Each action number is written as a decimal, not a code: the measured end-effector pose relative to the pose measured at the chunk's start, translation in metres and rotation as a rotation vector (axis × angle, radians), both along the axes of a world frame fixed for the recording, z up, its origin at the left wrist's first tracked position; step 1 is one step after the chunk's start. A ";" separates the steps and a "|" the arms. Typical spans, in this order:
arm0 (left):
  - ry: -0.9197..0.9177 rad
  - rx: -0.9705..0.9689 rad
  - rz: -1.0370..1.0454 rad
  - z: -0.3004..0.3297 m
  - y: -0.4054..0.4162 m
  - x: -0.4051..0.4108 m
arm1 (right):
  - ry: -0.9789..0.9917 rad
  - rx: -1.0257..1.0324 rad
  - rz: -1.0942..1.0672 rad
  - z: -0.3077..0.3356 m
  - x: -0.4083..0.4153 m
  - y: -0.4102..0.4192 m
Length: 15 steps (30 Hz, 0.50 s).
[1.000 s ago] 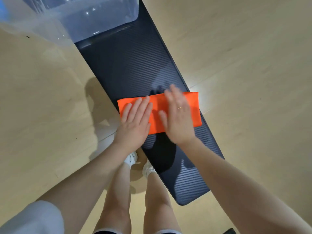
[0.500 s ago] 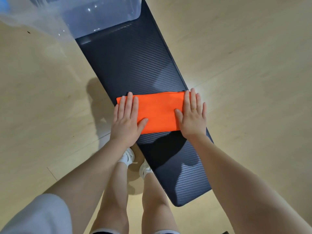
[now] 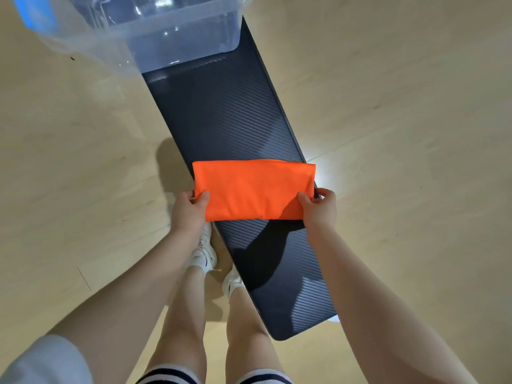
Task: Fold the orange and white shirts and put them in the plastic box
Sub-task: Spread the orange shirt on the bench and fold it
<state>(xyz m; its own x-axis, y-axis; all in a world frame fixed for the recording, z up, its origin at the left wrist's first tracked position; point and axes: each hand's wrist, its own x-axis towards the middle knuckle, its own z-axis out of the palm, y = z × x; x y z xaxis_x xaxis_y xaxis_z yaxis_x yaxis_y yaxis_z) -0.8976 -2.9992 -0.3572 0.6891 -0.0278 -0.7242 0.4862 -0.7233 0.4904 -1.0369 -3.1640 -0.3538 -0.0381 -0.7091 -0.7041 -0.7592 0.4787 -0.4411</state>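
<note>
Near the 12 o'clock end of the dark bench (image 3: 221, 112) the plastic box (image 3: 177, 31) is waiting, while at centre the folded orange shirt (image 3: 253, 188) is no longer being pressed flat — the left hand (image 3: 189, 210) and right hand (image 3: 318, 210) are now pinching its 9 and 3 o'clock ends, likely lifting it boxward — no white shirt showing.

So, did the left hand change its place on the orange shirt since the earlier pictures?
Yes. The left hand left the top of the orange shirt and now pinches its near left corner.
</note>
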 end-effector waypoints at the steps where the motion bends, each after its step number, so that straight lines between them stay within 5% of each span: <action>1: 0.017 -0.019 0.023 0.003 0.000 0.002 | -0.032 0.032 -0.049 0.002 0.000 -0.003; 8: 0.234 -0.356 0.120 0.072 0.005 0.020 | -0.259 0.450 -0.179 0.061 0.004 -0.026; 15: 0.108 -0.525 0.183 0.186 0.003 0.061 | -0.617 0.411 -0.039 0.166 0.046 -0.046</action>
<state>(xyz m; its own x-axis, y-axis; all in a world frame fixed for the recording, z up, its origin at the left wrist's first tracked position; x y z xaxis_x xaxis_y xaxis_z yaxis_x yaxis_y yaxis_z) -0.8370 -2.9967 -0.1713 0.6394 -0.2907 -0.7118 0.6479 -0.2947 0.7024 -0.9906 -3.2102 -0.1873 0.4308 -0.3897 -0.8140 -0.4104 0.7187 -0.5613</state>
